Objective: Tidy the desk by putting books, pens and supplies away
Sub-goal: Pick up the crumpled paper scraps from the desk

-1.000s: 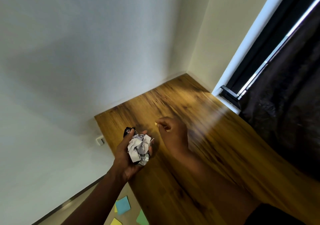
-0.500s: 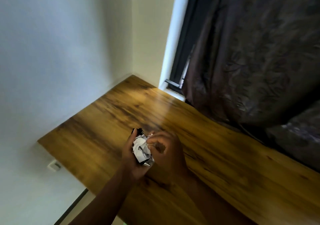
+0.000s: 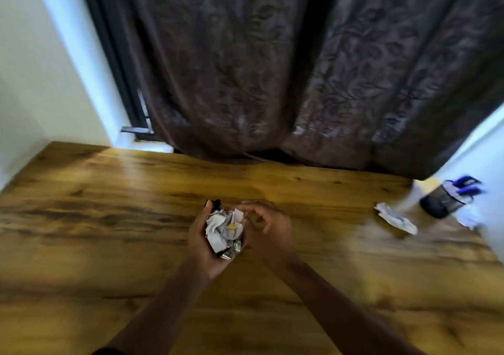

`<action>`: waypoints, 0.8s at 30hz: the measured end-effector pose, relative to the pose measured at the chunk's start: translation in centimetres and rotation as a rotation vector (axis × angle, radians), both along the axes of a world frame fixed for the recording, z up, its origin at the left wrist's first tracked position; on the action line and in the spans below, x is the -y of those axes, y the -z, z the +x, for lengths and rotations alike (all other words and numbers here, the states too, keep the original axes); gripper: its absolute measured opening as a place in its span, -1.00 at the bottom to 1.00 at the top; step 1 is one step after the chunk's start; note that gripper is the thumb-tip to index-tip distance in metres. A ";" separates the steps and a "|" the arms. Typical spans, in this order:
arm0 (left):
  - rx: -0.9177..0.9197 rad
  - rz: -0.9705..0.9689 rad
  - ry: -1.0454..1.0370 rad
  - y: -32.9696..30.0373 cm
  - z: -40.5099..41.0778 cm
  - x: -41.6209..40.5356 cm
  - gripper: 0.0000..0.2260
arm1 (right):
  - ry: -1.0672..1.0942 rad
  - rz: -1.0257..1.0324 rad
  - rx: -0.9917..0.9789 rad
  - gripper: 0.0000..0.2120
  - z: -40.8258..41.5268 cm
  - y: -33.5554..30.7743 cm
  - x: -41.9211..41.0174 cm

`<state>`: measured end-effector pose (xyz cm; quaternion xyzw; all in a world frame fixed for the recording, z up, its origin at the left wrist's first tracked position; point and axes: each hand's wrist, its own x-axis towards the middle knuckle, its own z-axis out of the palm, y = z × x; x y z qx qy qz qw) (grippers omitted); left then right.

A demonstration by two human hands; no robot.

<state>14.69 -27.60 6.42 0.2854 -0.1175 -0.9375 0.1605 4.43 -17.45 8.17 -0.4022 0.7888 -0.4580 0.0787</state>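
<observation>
Head view: both hands meet over the middle of the wooden bench [image 3: 109, 218]. The left hand [image 3: 203, 241] lies palm up with its fingers curled round a wad [image 3: 225, 229] of crumpled white paper and shiny foil wrappers — a dark scrap sticks out at the top by the fingertips, and a small yellow bit sits in the paper's folds. This grip is closed on the wad. The right hand [image 3: 268, 229] is just beside it, touching the wad's right edge; its fingers are curled, thumb and forefinger arched toward each other near the paper. Whether they pinch any of it cannot be told, as the picture is blurred there.

Far to the right, well apart from the hands, a crumpled white paper [image 3: 395, 218] lies flat on the bench. Just beyond it, near the right wall, stands a dark mesh cup [image 3: 443, 202], tilted in the wide-angle view, with blue pens [image 3: 467, 185] poking out of its top. More white paper [image 3: 467, 219] shows by the foot of the cup — blurred.

Behind the bench hangs a dark patterned curtain [image 3: 272, 68], its hem touching the back edge. A white wall [image 3: 41, 81] and a dark window frame [image 3: 114, 54] stand at the left.
</observation>
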 end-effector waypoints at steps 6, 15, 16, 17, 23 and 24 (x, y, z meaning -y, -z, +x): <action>-0.198 -0.003 0.242 0.8 -5.5 -6.1 -0.47 | 0.076 0.116 -0.045 -0.68 -3.5 0.7 -7.7; 0.008 -0.007 0.236 2.5 -11.6 -11.4 -0.65 | 0.307 0.430 -0.232 -0.45 -15.5 4.4 -18.1; 0.001 0.024 0.243 2.3 -12.2 -11.8 -0.60 | 0.339 0.499 -0.259 -0.41 -17.1 4.9 -19.1; 0.015 0.034 0.262 2.3 -13.0 -12.1 -0.57 | 0.358 0.565 -0.312 -0.35 -18.9 5.4 -20.1; -0.004 0.016 0.296 1.8 -16.5 -14.6 -0.56 | 0.421 0.626 -0.357 -0.30 -26.9 5.6 -23.6; -0.001 0.019 0.295 1.8 -17.0 -14.9 -0.56 | 0.403 0.649 -0.356 -0.28 -27.8 5.7 -23.9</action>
